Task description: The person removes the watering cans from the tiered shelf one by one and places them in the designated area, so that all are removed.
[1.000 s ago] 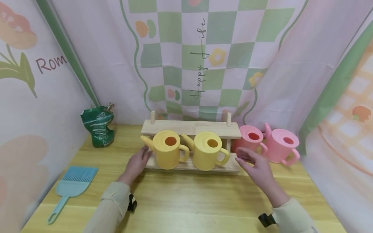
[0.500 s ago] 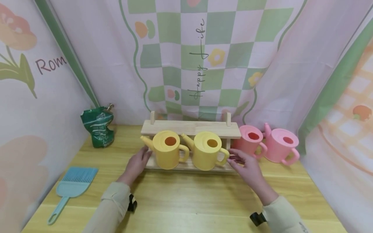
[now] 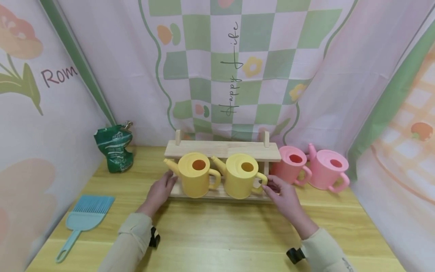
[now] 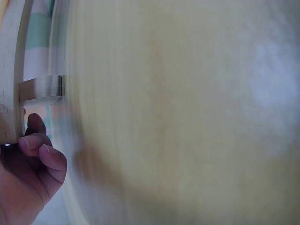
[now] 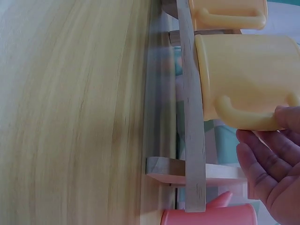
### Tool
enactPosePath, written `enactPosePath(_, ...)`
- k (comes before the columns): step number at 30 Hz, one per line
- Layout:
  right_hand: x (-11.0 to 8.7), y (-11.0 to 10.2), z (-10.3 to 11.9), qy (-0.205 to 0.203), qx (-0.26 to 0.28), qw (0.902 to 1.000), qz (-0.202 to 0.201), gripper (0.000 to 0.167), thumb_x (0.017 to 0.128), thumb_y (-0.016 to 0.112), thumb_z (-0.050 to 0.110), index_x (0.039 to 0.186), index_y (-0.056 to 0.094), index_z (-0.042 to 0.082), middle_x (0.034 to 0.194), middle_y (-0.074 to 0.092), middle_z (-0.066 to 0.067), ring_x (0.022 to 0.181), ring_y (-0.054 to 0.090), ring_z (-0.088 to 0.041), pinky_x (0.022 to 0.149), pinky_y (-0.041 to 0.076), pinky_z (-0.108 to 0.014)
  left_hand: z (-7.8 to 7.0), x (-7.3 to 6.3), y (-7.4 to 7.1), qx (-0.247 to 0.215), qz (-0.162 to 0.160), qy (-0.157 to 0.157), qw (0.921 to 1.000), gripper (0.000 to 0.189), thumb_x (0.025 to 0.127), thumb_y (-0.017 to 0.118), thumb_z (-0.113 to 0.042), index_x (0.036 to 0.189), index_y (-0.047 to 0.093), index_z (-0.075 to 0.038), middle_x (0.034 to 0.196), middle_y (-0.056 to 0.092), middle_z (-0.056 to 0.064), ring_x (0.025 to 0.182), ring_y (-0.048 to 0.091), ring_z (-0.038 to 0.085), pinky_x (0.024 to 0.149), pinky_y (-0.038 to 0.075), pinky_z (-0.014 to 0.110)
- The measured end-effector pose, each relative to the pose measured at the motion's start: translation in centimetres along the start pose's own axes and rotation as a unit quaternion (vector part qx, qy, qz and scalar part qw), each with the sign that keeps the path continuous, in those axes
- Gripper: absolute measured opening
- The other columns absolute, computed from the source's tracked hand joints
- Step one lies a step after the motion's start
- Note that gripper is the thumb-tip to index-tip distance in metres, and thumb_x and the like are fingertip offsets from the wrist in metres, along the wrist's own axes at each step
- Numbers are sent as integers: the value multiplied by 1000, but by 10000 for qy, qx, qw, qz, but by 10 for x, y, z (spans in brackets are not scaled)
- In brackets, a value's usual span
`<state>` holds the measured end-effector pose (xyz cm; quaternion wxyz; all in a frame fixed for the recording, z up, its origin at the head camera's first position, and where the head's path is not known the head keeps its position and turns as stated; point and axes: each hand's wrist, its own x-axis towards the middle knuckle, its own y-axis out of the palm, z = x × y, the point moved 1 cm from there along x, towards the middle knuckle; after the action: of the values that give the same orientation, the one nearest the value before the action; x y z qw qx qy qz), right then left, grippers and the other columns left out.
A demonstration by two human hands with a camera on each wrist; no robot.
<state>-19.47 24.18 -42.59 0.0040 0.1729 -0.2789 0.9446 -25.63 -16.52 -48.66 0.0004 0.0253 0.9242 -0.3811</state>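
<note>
Two yellow watering cans stand side by side on the lower board of a small two-tier wooden shelf (image 3: 222,149): a left can (image 3: 193,180) and a right can (image 3: 239,183). My left hand (image 3: 158,193) holds the left end of the lower board; in the left wrist view its fingers (image 4: 52,158) curl by the board's edge. At the right can's handle (image 5: 243,119), my right hand (image 3: 287,198) pinches, thumb on one side and fingertips on the other. Both cans sit upright with spouts to the left.
Two pink watering cans, a nearer one (image 3: 329,170) and one partly behind the shelf (image 3: 289,162), stand on the table (image 3: 217,234) at right. A crumpled green bag (image 3: 117,149) is back left, with a blue dustpan and brush (image 3: 83,217) in front of it.
My right hand has moved left from beside the shelf's right end to the right yellow can's handle and now pinches it. My left hand and the cans stay in place.
</note>
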Motion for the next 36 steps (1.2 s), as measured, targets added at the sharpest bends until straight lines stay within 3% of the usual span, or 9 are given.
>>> enactPosePath(9,-6,0,0,-59,260,9996,-56,26,95,62,6,120,63,-2,111,70,-18,99,67,-22,77,56,-19,0,-1,0,-4,23,-32,10000,68,101,35,-57,151,34,-11,151,39,18,135,38,41,110,31,58)
enactPosePath(17,-14,-6,1,-84,283,9986,-431,25,94,63,2,118,64,-4,109,70,-20,96,64,0,76,57,-19,-1,-1,0,-15,20,0,10000,69,101,34,-59,150,35,-11,150,40,18,135,38,41,110,31,58)
enactPosePath(22,-20,-15,3,-335,230,9966,-721,22,92,64,-2,113,66,-5,104,71,-20,90,64,5,73,56,-17,0,0,0,-2,19,-2,10000,72,99,32,-63,150,35,-12,150,40,18,135,38,41,110,31,58)
enactPosePath(36,-40,-48,2,-321,3,9920,-1223,29,87,64,-11,116,63,-11,105,68,-28,86,65,7,70,57,-18,2,0,0,-31,34,57,10000,69,100,34,-59,151,34,-12,151,39,18,135,38,42,110,30,59)
